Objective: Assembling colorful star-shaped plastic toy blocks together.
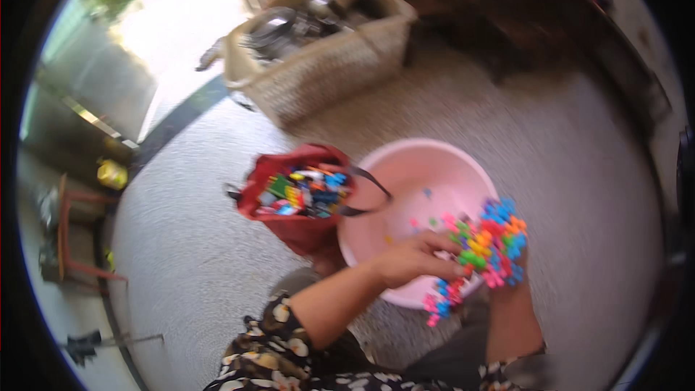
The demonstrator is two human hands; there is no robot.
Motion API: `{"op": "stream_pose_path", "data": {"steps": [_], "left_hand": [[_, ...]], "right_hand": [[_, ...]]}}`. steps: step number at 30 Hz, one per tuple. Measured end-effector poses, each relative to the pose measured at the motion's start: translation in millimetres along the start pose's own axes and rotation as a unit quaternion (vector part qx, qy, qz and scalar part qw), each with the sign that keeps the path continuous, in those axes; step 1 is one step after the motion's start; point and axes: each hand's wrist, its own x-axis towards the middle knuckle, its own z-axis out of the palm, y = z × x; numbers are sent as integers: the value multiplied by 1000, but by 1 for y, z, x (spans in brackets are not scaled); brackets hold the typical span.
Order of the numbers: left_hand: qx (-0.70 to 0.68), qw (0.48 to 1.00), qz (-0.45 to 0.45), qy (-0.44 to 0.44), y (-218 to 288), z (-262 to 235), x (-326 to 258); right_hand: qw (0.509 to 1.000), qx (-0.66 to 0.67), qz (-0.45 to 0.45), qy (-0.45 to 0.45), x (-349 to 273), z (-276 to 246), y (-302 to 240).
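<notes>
A bunch of small knobbly plastic toy pieces [479, 242], in blue, pink, orange, yellow, green and red, is held over the right rim of a pink basin [376, 166]. My left hand [420, 257] grips the bunch from its left side, fingers curled against it. From below and the right, my right hand [512, 291] holds the same pieces, its fingers mostly hidden behind them. A short strand of pink and blue pieces hangs below my left hand. A few loose small pieces lie inside the basin.
Left of the basin, touching it, stands an open red bag [297, 228] full of mixed colourful toys, its dark strap [373, 185] looping over the rim. Farther off is a pale woven basket [326, 76] with metal pots. A wooden stool-like frame [64, 228] stands at far left.
</notes>
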Motion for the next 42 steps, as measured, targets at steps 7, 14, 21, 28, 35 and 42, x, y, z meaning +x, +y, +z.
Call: {"op": "stream_pose_path", "data": {"steps": [7, 14, 21, 28, 35, 42], "left_hand": [[-84, 995, -51, -11, -7, 9, 14], [-87, 996, -17, 11, -10, 20, 9], [-106, 991, 32, -76, -8, 26, 7], [89, 991, 96, -8, -4, 23, 9], [-278, 959, 27, 37, 2, 14, -1], [55, 980, 139, 134, 3, 5, 4]], "right_hand": [[974, 177, 101, 98, 4, 19, -31], [973, 113, 167, 112, 8, 16, -20], [970, 175, 143, 93, 15, 8, -17], [962, 238, 117, 60, 18, -1, -9], [958, 261, 51, 108, 4, -3, -10], [960, 279, 14, -4, -12, -7, -20]]}}
